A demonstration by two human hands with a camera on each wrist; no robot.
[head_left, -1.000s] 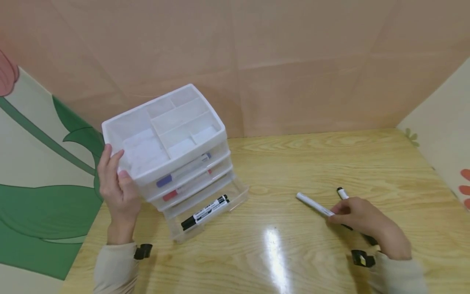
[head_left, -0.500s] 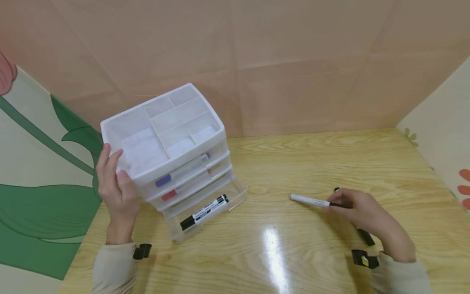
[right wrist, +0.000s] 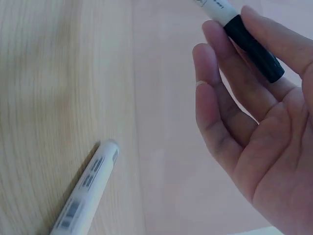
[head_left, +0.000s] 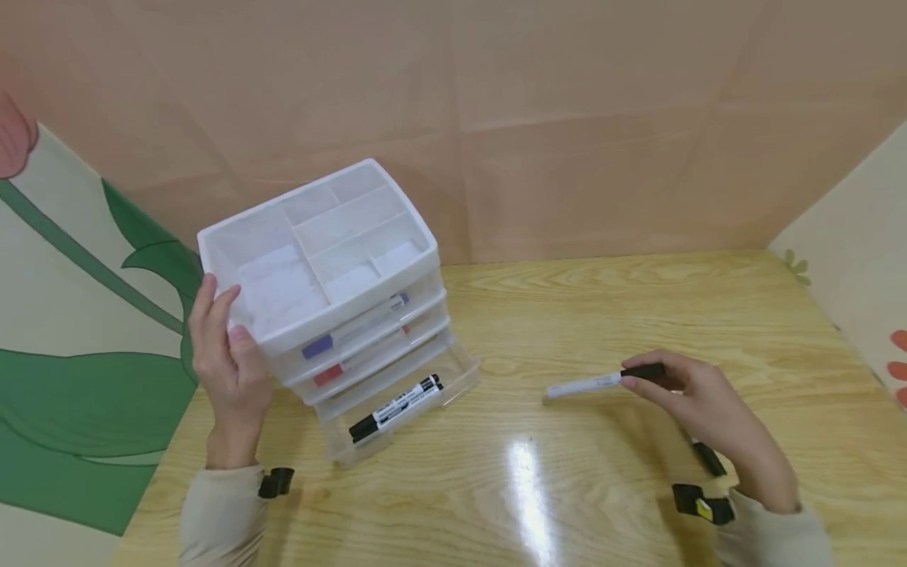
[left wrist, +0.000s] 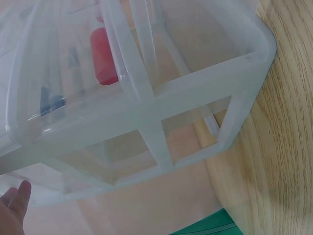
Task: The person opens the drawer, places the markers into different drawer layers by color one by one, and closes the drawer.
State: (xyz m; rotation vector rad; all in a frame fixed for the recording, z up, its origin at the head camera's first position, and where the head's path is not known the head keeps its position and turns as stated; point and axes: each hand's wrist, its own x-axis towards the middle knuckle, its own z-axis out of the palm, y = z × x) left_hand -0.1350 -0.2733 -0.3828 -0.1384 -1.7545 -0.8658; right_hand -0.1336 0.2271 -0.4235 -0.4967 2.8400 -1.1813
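A white drawer organizer (head_left: 347,305) stands tilted in view at the left. My left hand (head_left: 227,362) grips its left front corner, thumb at the front and fingers along the side. Its bottom drawer (head_left: 464,379) is pulled out, with black-capped markers (head_left: 400,407) lying inside. Through the upper drawers show a blue-capped marker (head_left: 317,346) and a red-capped marker (head_left: 328,375). Over the table at the right, my right hand (head_left: 716,409) pinches a white marker (head_left: 584,385) by its black cap (right wrist: 254,49), the white end pointing left.
Another black-capped marker (head_left: 708,458) lies on the wooden table (head_left: 510,315), partly hidden under the right hand; its white barrel (right wrist: 88,191) shows in the right wrist view. A pink wall covering (head_left: 602,157) rises behind the table.
The pinched marker has swung from slanting to nearly level and moved left, coming up off the table in my right hand. My left hand and the organizer have kept their place.
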